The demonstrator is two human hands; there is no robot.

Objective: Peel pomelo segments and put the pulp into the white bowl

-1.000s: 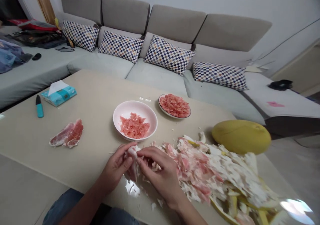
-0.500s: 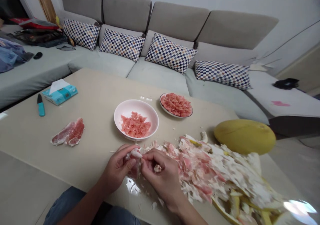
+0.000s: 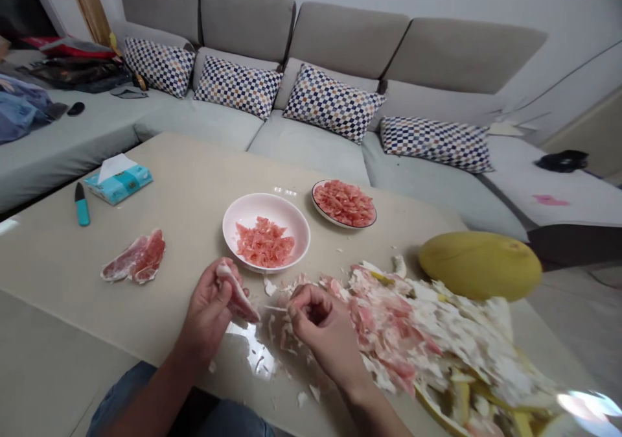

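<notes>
A pink pomelo segment (image 3: 239, 299) with white membrane along its edge is gripped in my left hand (image 3: 210, 307), thumb on its near side. My right hand (image 3: 323, 323) is apart from it, to the right. Its thumb and forefinger pinch a thin white strip of pith (image 3: 276, 308) pointing at the segment. Just beyond the hands stands a white bowl (image 3: 296, 220) holding peeled pink flesh (image 3: 265, 242). Beside my right hand spreads a heap of white and pink peelings (image 3: 403, 320). More unpeeled segments (image 3: 138, 259) lie on the table to the left.
Behind the bowl is a dark-rimmed plate (image 3: 318, 211) of pink flesh. A whole yellow-green pomelo (image 3: 479, 265) rests at the right. At the far left lie a teal-handled knife (image 3: 82, 207) and a tissue pack (image 3: 121, 181). A grey sofa (image 3: 311, 152) stands beyond the table.
My hands have drawn apart. My right hand has moved right with a thin white strip, while my left hand has shifted left and turned the segment upward.
</notes>
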